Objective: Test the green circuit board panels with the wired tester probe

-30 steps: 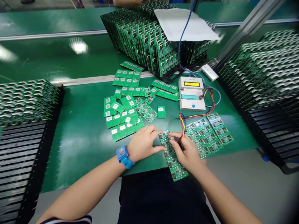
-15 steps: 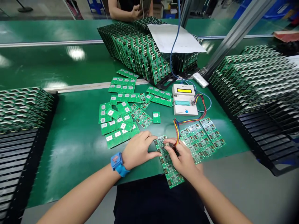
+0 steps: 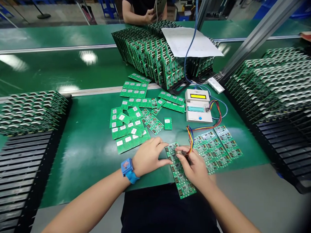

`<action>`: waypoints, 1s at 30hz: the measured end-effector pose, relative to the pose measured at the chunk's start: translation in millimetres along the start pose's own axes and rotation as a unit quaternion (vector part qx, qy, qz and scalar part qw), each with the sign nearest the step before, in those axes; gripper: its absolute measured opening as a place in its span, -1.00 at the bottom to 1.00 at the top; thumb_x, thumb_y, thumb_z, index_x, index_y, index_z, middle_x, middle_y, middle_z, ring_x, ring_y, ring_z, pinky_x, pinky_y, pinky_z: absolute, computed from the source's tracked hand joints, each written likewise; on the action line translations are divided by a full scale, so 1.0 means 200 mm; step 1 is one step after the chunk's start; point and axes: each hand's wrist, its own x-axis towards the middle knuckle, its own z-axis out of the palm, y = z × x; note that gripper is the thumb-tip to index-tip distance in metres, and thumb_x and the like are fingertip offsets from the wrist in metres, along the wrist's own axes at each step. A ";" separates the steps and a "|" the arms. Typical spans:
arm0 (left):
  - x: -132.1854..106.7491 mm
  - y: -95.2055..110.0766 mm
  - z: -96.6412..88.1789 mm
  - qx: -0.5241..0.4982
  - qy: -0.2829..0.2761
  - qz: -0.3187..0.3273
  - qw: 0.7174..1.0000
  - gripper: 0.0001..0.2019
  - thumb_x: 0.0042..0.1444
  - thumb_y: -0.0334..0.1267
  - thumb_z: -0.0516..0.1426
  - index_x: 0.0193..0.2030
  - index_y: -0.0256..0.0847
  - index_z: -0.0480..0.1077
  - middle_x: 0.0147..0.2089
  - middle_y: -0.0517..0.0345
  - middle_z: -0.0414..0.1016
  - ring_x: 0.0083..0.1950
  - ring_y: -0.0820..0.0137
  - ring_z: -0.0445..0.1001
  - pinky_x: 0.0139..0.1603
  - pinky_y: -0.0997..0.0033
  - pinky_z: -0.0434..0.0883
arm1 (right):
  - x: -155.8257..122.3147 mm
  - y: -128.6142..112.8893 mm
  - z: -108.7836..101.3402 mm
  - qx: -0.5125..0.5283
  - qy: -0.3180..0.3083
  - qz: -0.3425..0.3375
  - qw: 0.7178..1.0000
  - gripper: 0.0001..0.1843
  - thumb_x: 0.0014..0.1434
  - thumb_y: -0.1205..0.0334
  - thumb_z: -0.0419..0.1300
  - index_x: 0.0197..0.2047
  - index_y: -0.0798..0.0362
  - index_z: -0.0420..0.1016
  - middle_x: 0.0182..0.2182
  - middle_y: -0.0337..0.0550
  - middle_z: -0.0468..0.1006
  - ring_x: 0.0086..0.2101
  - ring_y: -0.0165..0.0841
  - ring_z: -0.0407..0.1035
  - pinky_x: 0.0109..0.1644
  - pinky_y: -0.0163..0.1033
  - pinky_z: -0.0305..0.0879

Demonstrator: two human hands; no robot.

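My left hand (image 3: pixel 149 157), with a blue wristband (image 3: pixel 127 167), rests on the green bench. Its index finger and thumb are spread and touch the upper left edge of a long circuit board panel (image 3: pixel 181 184). My right hand (image 3: pixel 195 165) pinches a small connector (image 3: pixel 179 152) against the upper part of this panel; its contact tip is hidden by the fingers. From the connector, red, yellow and blue wires (image 3: pixel 190 137) run to a white programmer (image 3: pixel 199 117) with a lit yellow display. The panel's lower end overhangs the bench's front edge.
Labelled green boards (image 3: pixel 133 140) lie in a loose pile at left, beside a single small board (image 3: pixel 167 124). More panels (image 3: pixel 211 149) lie right of my hand. Racks of upright boards (image 3: pixel 155 55) stand behind and on both sides. A person's hand (image 3: pixel 150 16) holds a phone across the bench.
The whole view has shifted slightly, so things appear further right. Both hands keep the same hold on the panel and connector.
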 end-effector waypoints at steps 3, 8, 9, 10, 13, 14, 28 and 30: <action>0.00 0.00 0.00 0.000 0.001 0.002 1.000 -0.46 0.03 0.13 0.17 0.01 -0.24 0.32 -0.15 0.03 0.34 -0.15 0.23 0.37 -0.18 0.19 0.41 | 0.00 0.00 0.00 0.000 -0.002 0.006 1.000 -0.78 0.25 0.34 0.08 -0.03 -0.04 0.35 -0.18 -0.18 0.46 -0.15 -0.36 0.37 -0.10 -0.27 0.33; 0.00 0.00 -0.01 0.001 -0.002 0.001 1.000 -0.46 0.02 0.11 0.18 0.01 -0.24 0.31 -0.15 0.02 0.34 -0.16 0.23 0.37 -0.18 0.21 0.41 | 0.00 0.00 0.00 0.011 -0.007 0.009 1.000 -0.79 0.26 0.34 0.07 -0.04 -0.04 0.34 -0.17 -0.17 0.45 -0.16 -0.36 0.37 -0.14 -0.29 0.34; 0.00 0.00 -0.01 0.002 -0.003 0.001 1.000 -0.46 0.02 0.11 0.18 0.01 -0.24 0.32 -0.15 0.02 0.34 -0.16 0.24 0.37 -0.19 0.22 0.41 | 0.00 0.00 -0.01 0.012 -0.007 0.008 1.000 -0.79 0.26 0.34 0.06 -0.03 -0.04 0.34 -0.17 -0.17 0.45 -0.16 -0.36 0.37 -0.14 -0.29 0.34; 0.00 0.00 -0.01 0.003 -0.004 0.001 1.000 -0.46 0.02 0.11 0.18 0.01 -0.24 0.32 -0.15 0.02 0.34 -0.16 0.24 0.38 -0.19 0.22 0.40 | 0.00 0.00 -0.01 0.012 -0.006 0.008 1.000 -0.78 0.26 0.34 0.06 -0.03 -0.04 0.34 -0.16 -0.17 0.45 -0.16 -0.36 0.37 -0.13 -0.29 0.34; 0.00 0.00 -0.01 0.006 -0.003 0.002 1.000 -0.46 0.02 0.11 0.18 0.01 -0.24 0.32 -0.15 0.02 0.34 -0.16 0.24 0.37 -0.19 0.22 0.40 | 0.00 0.00 -0.01 0.013 -0.007 0.005 1.000 -0.78 0.26 0.35 0.06 -0.04 -0.04 0.34 -0.17 -0.18 0.45 -0.16 -0.37 0.37 -0.11 -0.28 0.33; 0.00 0.00 -0.01 0.007 -0.002 0.002 1.000 -0.46 0.02 0.12 0.18 0.01 -0.24 0.32 -0.15 0.02 0.34 -0.17 0.24 0.37 -0.19 0.22 0.40 | 0.00 0.00 -0.01 0.013 -0.007 0.005 1.000 -0.78 0.26 0.35 0.06 -0.04 -0.04 0.34 -0.17 -0.18 0.45 -0.16 -0.37 0.37 -0.10 -0.28 0.32; 0.00 0.00 0.00 0.008 0.008 0.010 1.000 -0.47 0.02 0.11 0.18 0.01 -0.24 0.31 -0.15 0.03 0.34 -0.17 0.24 0.37 -0.19 0.21 0.41 | 0.00 0.00 0.00 0.014 -0.005 0.014 1.000 -0.79 0.26 0.33 0.06 -0.04 -0.04 0.34 -0.17 -0.17 0.45 -0.16 -0.35 0.38 -0.16 -0.29 0.34; 0.00 0.00 0.00 0.009 0.009 0.009 1.000 -0.47 0.02 0.11 0.18 0.01 -0.24 0.31 -0.15 0.02 0.34 -0.17 0.24 0.37 -0.19 0.22 0.41 | 0.00 0.00 0.00 0.015 -0.004 0.016 1.000 -0.79 0.26 0.32 0.06 -0.05 -0.05 0.35 -0.18 -0.17 0.45 -0.16 -0.35 0.38 -0.16 -0.29 0.34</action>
